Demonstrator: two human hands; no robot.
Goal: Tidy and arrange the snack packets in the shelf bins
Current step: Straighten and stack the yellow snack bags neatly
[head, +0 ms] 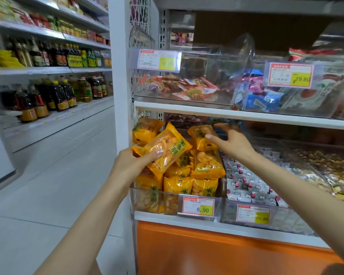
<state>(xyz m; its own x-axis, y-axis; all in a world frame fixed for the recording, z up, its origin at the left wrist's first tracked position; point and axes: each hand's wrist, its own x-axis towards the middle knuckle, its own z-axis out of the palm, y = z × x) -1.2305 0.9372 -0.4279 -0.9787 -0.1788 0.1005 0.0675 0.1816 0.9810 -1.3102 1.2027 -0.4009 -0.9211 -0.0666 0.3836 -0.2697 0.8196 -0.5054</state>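
Gripping packets (pixel 168 150): left hand (pixel 133 165), right hand (pixel 234 144).

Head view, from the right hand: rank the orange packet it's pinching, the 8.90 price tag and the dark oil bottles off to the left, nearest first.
1. Orange packet: pinched by the right hand, touching it on its left.
2. 8.90 price tag: below the hand and nearer the camera.
3. Dark oil bottles: far left, down the aisle.
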